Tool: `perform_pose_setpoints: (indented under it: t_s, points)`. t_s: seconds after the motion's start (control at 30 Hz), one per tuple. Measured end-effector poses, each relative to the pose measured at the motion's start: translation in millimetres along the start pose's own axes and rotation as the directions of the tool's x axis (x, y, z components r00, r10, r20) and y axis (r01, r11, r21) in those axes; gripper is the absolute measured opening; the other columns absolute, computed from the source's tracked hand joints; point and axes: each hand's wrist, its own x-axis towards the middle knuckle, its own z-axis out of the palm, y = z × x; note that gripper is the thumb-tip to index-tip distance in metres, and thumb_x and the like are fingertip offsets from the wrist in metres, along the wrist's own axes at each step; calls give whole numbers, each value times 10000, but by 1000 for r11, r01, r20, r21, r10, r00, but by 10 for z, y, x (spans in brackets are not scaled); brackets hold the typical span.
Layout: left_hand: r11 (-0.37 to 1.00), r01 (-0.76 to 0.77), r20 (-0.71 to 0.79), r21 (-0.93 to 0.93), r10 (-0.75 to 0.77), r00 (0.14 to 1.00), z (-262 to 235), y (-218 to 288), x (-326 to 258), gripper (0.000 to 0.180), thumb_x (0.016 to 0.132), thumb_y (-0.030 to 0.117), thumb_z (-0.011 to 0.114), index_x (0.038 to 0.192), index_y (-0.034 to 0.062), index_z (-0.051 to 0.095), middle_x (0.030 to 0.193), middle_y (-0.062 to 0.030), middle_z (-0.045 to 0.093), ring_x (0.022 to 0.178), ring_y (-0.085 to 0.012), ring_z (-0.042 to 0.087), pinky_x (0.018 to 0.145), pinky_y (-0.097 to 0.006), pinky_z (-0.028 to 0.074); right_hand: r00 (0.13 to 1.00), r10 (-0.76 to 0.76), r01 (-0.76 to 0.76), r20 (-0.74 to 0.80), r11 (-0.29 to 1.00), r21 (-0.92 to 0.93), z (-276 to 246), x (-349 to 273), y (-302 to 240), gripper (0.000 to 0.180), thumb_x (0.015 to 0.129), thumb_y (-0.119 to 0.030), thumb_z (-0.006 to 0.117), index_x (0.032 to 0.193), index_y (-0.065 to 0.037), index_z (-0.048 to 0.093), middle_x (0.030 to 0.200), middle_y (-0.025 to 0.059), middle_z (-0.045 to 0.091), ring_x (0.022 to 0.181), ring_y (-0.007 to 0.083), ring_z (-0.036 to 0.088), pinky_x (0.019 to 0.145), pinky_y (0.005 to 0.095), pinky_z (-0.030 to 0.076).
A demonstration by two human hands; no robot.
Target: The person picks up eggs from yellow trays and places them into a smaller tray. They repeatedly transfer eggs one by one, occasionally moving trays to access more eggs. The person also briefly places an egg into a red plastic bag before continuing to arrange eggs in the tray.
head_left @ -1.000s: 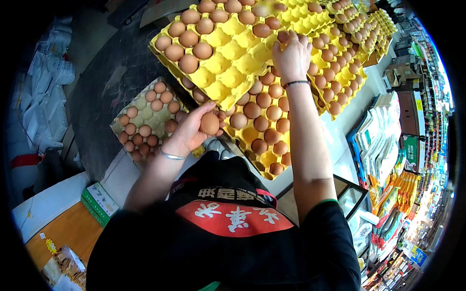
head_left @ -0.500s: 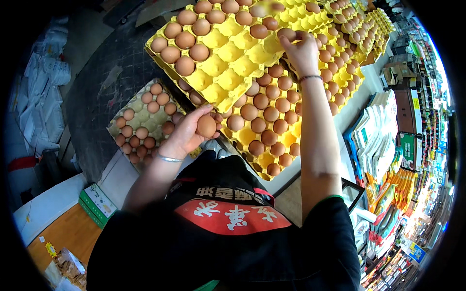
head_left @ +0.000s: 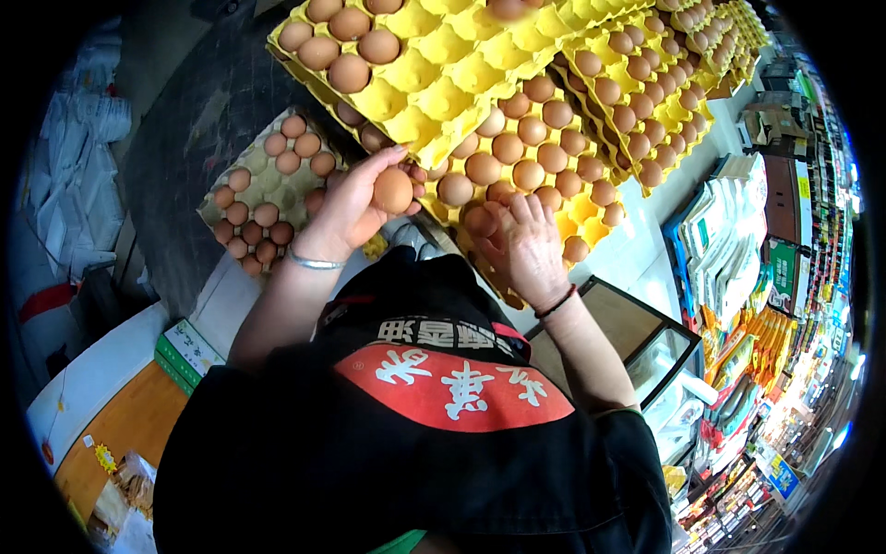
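A brown egg [head_left: 393, 190] rests in the curled fingers of my left hand [head_left: 355, 205], beside the near corner of the upper yellow egg tray [head_left: 443, 55]. That hand's fingertips touch the tray's corner. Lower and to the right, my right hand [head_left: 531, 245] reaches over a second yellow tray [head_left: 586, 214] filled mostly with brown eggs. Its fingers bend round an egg [head_left: 480, 222] near the tray's left edge; my hand covers part of the tray and the thumb is hard to make out. The upper tray holds eggs at its far left, with bare cells elsewhere.
A grey egg tray [head_left: 295, 180] with brown eggs lies left of my left hand. More stacked yellow trays of eggs [head_left: 637, 92] stand at the far right. A black-framed glass case [head_left: 646, 342] is beside my right forearm. At the top edge is a blurred brown shape [head_left: 509, 7].
My right hand has left the upper right trays and come down toward me to the lower yellow tray. My left hand keeps its egg at the tray corner. The view has shifted slightly.
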Motion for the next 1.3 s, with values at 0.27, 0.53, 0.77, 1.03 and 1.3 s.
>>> perform_pose_setpoints:
  t_s: [0.27, 0.53, 0.77, 1.03, 1.3]
  points:
    - [1000, 9, -59, 5, -9, 998, 15, 0, -22, 291, 957, 339, 542, 1106, 91, 573, 901, -27, 622, 781, -144, 613, 638, -278, 496, 858, 130, -53, -497, 985, 167, -487, 1269, 331, 253, 792, -209, 725, 920, -29, 601, 840, 135, 585, 768, 325, 581, 676, 415, 485]
    - [1000, 10, -39, 24, -9, 999, 55, 17, -43, 291, 951, 347, 551, 1101, 98, 577, 905, -29, 624, 780, -141, 616, 630, -288, 506, 977, 114, -149, -181, 970, -193, -767, 2596, 1209, 437, 850, -389, 614, 1168, -91, 638, 1062, 184, 643, 1021, 341, 618, 850, 412, 502]
    - [1000, 0, -21, 1, 0, 1000, 55, 9, -38, 275, 951, 341, 549, 1078, 99, 587, 895, -25, 625, 780, -137, 617, 634, -280, 514, 977, 214, -210, 10, 968, -139, -911, 2753, 1196, 482, 826, -507, 612, 948, -51, 711, 866, 175, 693, 827, 316, 671, 759, 393, 513]
    - [1000, 5, -78, 7, -4, 997, 52, 2, -23, 255, 942, 321, 576, 1104, 125, 579, 886, -25, 621, 763, -134, 612, 624, -278, 509, 867, 243, -61, -436, 918, 392, -1021, 1907, 1059, 375, 804, -348, 701, 905, 13, 695, 799, 137, 691, 729, 194, 658, 683, 324, 504]
    - [1000, 19, -71, 24, -18, 997, 50, 24, -33, 268, 930, 339, 592, 1095, 128, 581, 871, -17, 617, 766, -129, 605, 634, -287, 499, 878, 435, -390, -197, 891, 231, -650, -166, 1065, 266, 751, -188, 732, 916, 7, 654, 851, 117, 623, 729, 235, 634, 685, 329, 519]
